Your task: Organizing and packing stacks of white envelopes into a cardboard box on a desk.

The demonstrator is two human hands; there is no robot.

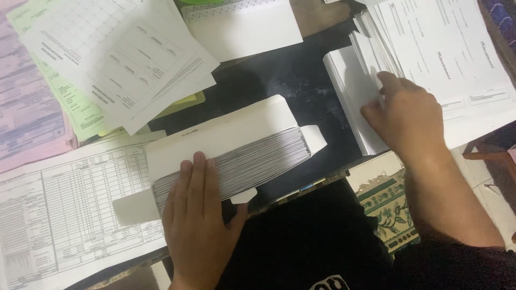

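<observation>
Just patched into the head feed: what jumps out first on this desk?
In the centre, an open white box of envelopes lies on the dark desk, with the left hand flat on the packed edges. On the right, the right hand fingers a fanned stack of white envelopes beside printed white forms. On the left, more printed sheets overlap: white forms, green sheets and a pink one.

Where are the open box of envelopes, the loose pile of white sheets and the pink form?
box of envelopes (231,131), head view, on its white lid.
pile of white sheets (349,80), head view, top sheet.
pink form (27,113), head view, its middle.
</observation>
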